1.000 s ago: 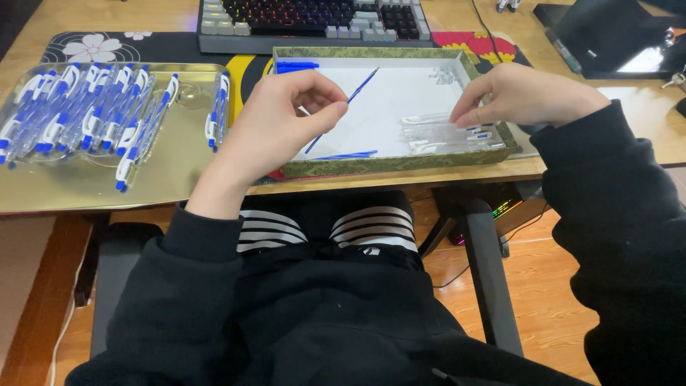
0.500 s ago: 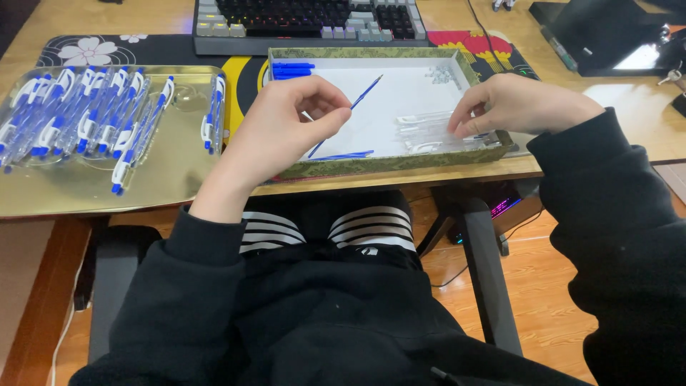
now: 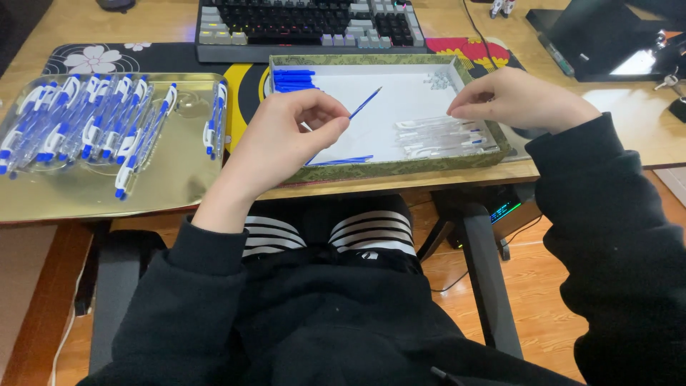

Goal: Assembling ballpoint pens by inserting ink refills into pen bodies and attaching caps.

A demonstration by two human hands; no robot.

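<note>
Left hand [image 3: 286, 139] pinches a thin blue refill [image 3: 365, 103] in a closed grip, tip angled up over the shallow box [image 3: 400, 166]. Far left, a gold tray [image 3: 86, 196] on the table [image 3: 614, 154] carries a row of finished blue-and-white pens [image 3: 86, 121]. Inside the box: blue caps [image 3: 293, 78] stacked top left, more refills [image 3: 341, 161] along the front, clear barrels [image 3: 443, 136] to the right. Right hand [image 3: 522, 100], fingers drawn together, rests just above those barrels, apparently empty. It looks like assembly: next comes a barrel to meet the refill.

Desk workspace: keyboard [image 3: 307, 25], mat [image 3: 128, 57]
</note>
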